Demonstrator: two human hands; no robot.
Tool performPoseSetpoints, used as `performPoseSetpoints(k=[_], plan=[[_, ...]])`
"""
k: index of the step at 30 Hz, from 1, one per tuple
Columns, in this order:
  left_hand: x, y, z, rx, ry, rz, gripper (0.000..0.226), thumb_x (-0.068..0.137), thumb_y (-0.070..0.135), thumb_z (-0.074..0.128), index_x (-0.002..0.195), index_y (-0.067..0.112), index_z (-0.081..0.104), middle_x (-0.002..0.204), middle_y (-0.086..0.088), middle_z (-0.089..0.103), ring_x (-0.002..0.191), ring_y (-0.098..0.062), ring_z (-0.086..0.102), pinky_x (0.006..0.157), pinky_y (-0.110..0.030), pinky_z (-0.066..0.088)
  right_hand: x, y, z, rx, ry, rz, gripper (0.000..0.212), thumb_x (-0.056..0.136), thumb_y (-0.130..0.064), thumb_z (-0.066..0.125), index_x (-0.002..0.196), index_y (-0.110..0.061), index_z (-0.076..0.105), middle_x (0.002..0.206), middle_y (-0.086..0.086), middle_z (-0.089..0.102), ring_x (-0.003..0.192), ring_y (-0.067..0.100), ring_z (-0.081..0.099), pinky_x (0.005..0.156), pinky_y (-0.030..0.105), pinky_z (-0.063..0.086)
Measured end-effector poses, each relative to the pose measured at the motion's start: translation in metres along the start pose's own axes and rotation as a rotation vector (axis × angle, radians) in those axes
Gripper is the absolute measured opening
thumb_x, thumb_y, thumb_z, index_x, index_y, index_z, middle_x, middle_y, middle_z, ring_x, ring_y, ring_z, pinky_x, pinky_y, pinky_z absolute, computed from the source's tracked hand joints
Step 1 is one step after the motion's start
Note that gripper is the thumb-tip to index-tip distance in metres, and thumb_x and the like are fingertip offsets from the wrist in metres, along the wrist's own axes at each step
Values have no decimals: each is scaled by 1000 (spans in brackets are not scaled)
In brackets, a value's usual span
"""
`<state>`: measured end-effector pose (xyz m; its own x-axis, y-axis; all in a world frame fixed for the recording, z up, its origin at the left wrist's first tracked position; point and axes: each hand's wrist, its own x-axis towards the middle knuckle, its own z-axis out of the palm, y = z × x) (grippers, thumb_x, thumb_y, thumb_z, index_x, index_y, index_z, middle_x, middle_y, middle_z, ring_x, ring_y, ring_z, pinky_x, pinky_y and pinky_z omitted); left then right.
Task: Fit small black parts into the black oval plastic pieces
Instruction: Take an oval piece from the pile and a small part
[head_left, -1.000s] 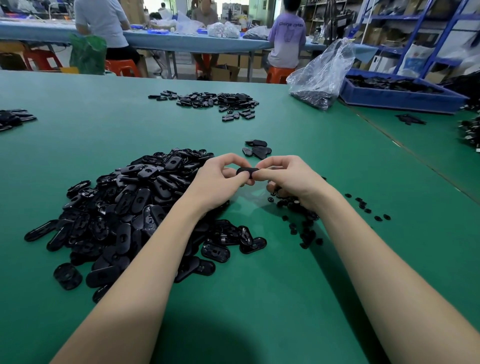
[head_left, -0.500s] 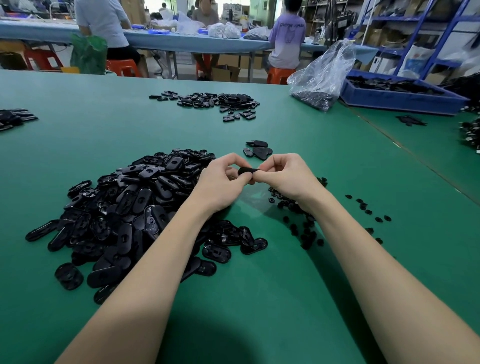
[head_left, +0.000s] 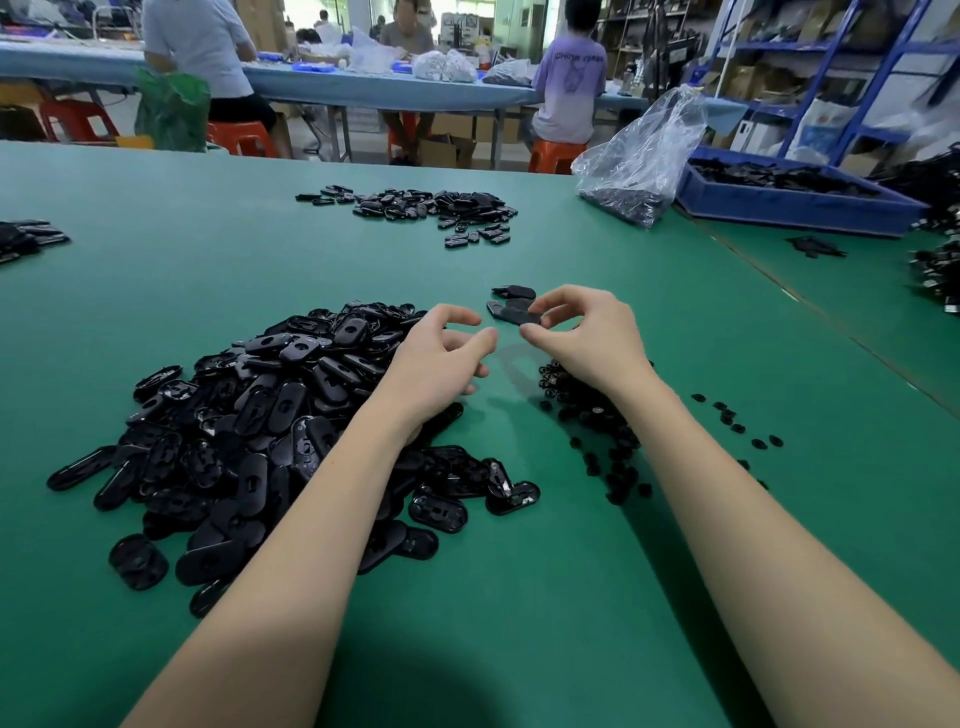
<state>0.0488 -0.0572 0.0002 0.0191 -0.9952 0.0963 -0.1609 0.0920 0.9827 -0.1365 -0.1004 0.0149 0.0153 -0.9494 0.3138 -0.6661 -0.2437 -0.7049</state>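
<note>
A big heap of black oval plastic pieces (head_left: 249, 426) lies on the green table (head_left: 519, 597), under and left of my left forearm. A smaller scatter of small black parts (head_left: 597, 415) lies beneath my right wrist. My right hand (head_left: 587, 338) pinches one oval piece (head_left: 519, 315) between thumb and forefinger, just over a little group of oval pieces (head_left: 511, 292) farther up the table. My left hand (head_left: 441, 358) hovers beside it with fingers loosely curled and nothing in them.
Another spread of oval pieces (head_left: 431, 208) lies farther back. A clear plastic bag (head_left: 639, 156) and a blue tray (head_left: 795, 202) of black parts stand at the back right. More parts lie at the left edge (head_left: 26, 239). People sit at a far table.
Both hands held the oval piece together before. Now my left hand has let go, and my right hand has carried the piece forward over the little group.
</note>
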Motion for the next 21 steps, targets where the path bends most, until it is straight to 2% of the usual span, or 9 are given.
performPoseSetpoints(k=[2,5,10,13,16,18,21], plan=[[1,0,1,-1,7,5,13,95,33,63,107,29,60,101,3,75,77,-5,71,63,-22,53,16,0,7,-80,39,94,11,80,-41,76,89,-36,72,82,-19,70,85,7,66,64,25,43],[1,0,4,19,17,35,10,94,32,63,103,30,63,97,4,75,76,-5,71,61,-21,50,45,0,23,-202,44,159,15,82,-41,73,95,-33,73,98,-11,75,100,17,68,74,27,42],[4,0,-1,33,23,49,6,95,32,62,99,29,66,91,9,76,78,-7,71,67,-26,52,72,6,42,-347,47,228,24,86,-39,70,107,-27,73,113,4,73,109,29,67,77,28,41],[5,-2,-3,43,8,44,8,97,31,61,100,26,67,90,10,76,78,-9,70,66,-27,53,72,6,41,-350,64,199,29,87,-43,68,111,-28,69,110,1,73,106,27,67,78,29,44],[5,-1,-2,62,-5,51,10,97,32,61,100,25,68,89,11,76,77,-8,70,63,-24,51,58,-4,28,-238,67,120,22,87,-43,65,105,-31,68,95,-11,72,96,19,66,69,27,44],[4,0,0,68,-11,49,10,97,32,60,100,26,68,88,12,76,75,-6,70,62,-21,51,42,-11,15,-173,-19,95,14,86,-43,66,94,-33,70,87,-15,71,91,16,66,69,28,48],[4,1,2,78,1,38,11,99,33,59,101,25,67,89,10,76,73,-6,69,62,-22,51,10,-17,-3,-177,-296,72,10,84,-41,69,84,-32,73,77,-13,76,75,8,69,83,31,57]])
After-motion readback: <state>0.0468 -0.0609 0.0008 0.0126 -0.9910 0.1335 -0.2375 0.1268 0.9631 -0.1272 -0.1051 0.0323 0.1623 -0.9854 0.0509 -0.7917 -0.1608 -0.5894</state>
